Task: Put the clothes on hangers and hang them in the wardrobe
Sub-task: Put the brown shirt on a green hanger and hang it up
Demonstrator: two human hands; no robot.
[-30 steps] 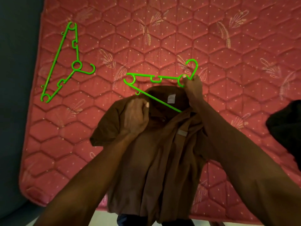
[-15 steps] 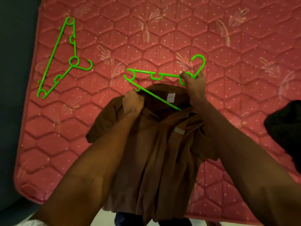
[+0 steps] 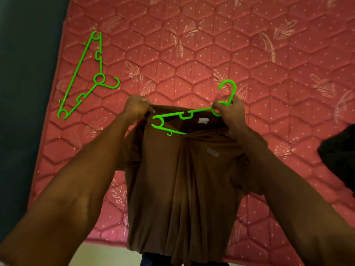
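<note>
A brown shirt (image 3: 184, 179) hangs in front of me over the red quilted mattress (image 3: 211, 45). My left hand (image 3: 137, 107) grips the shirt's collar at its left side and pulls it open. My right hand (image 3: 229, 112) pinches a green plastic hanger (image 3: 184, 115) at the base of its hook. The hanger's left arm lies inside the neck opening, next to a white label. Its right arm is hidden by my hand and the cloth.
A second green hanger (image 3: 90, 77) lies flat on the mattress at the upper left, near the bed's edge. A dark garment (image 3: 340, 154) sits at the right border. Pale floor shows below the mattress edge.
Both hands rose with the shirt. My left hand shifted up along the collar and stretched it open, and the hanger's left arm went from above the collar to inside the neck.
</note>
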